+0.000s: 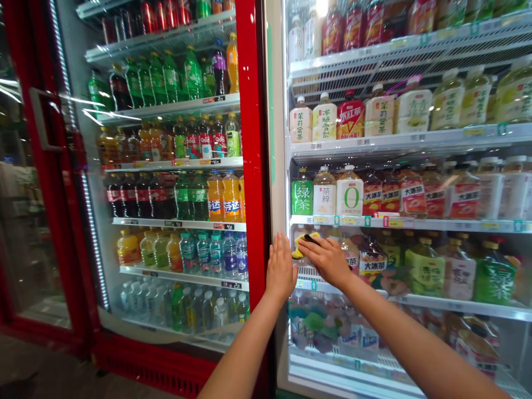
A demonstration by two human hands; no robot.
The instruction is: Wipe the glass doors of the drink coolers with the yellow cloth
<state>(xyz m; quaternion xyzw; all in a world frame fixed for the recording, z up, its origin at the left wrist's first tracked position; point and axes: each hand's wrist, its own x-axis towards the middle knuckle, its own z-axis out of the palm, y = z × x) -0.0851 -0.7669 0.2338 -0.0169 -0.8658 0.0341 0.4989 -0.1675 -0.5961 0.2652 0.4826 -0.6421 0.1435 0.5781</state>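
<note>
My left hand (279, 267) lies flat, fingers stretched upward, on the pale frame (277, 138) at the left edge of the right-hand fridge. It holds nothing. Close by on the right, my right hand (328, 256) presses a yellow cleaning cloth (302, 241) against the glass door (310, 271) of that fridge. A black part shows at the cloth's upper edge by my fingers; I cannot make out what it is. Behind the glass near this hand stand bottles of tea, among them a dark iced tea bottle (373, 260).
A red-framed fridge (254, 138) full of soft drink bottles stands to the left, and another red door with a handle (41, 119) is at the far left. Wire shelves (415, 223) carry bottles in the right fridge. Leaf-like decoration (318, 324) shows on the lower glass.
</note>
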